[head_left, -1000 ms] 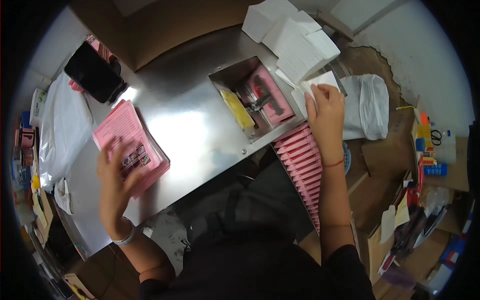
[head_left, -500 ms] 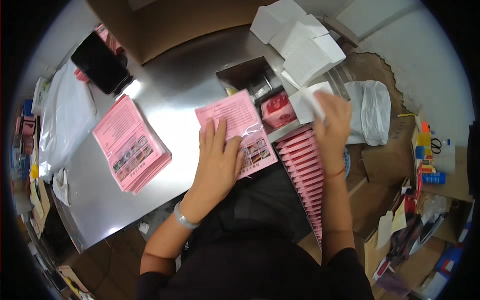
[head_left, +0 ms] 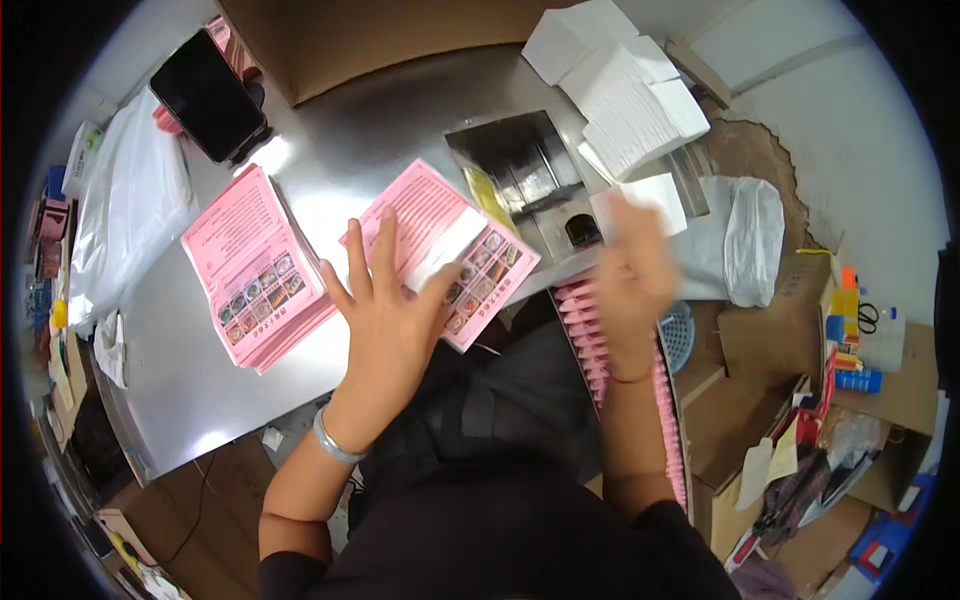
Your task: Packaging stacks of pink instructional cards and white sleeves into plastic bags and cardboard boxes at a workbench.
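Observation:
A pink printed packet (head_left: pixel 480 295) with rows of small food pictures lies tilted at the table's front edge, a white strip (head_left: pixel 446 246) across its middle. My left hand (head_left: pixel 380 310) rests on it, fingers spread and thumb on its lower part. My right hand (head_left: pixel 635 270) is smeared by motion above a long tray of upright pink packets (head_left: pixel 582 325); its fingers and anything in them cannot be made out. Just beyond it is a white card (head_left: pixel 655 198), beside a metal-framed opening (head_left: pixel 525 170) in the table. A stack of similar pink packets (head_left: pixel 255 270) sits to the left.
White card stacks (head_left: pixel 630 100) stand at the far right of the steel table (head_left: pixel 340 150). A black phone (head_left: pixel 208 95) on a stand and a white plastic bag (head_left: pixel 135 210) are at the left. A cardboard box (head_left: pixel 380 40) rises behind; a grey bag (head_left: pixel 745 240) lies right.
My left hand and the packet have shifted left, and the packet has turned. A white strip now shows on it. My right hand has moved down from the white card; the red-and-pink item there is out of sight.

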The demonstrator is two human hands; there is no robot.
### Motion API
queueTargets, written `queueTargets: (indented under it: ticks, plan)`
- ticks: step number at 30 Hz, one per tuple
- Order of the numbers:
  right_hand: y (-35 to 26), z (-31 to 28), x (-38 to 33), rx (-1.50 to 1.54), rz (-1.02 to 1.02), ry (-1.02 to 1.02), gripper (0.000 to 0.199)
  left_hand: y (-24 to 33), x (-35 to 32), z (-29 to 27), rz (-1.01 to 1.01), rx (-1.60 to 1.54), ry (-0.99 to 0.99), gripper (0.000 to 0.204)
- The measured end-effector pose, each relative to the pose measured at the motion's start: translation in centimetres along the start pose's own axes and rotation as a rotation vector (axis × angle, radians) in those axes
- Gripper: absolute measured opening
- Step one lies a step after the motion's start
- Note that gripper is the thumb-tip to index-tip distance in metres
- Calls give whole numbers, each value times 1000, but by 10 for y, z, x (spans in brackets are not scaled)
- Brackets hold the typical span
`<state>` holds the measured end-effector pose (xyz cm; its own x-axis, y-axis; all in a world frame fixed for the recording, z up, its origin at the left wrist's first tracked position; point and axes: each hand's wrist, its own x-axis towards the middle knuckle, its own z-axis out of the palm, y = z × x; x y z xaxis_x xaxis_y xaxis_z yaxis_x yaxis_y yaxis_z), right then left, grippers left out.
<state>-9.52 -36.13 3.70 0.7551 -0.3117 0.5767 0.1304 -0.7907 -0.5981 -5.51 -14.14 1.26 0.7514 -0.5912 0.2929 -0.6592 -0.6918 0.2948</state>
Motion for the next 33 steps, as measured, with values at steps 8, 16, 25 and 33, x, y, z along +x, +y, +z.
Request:
queueTargets:
  ticks: [8, 16, 25, 33]
  plan:
    - [40, -18, 2, -490, -1, -21, 24, -11, 53, 12, 94, 90, -101, 70]
    - [57, -41, 2, -577, -130, -8, 46, -3, 5, -20, 128, 67, -216, 65]
    - [37, -50, 20, -306, -185, 287, 37, -17, 13, 7, -115, 140, 53, 53]
    - [-28, 2, -72, -17, -149, -327, 33, -10, 8, 8, 134, -55, -134, 55]
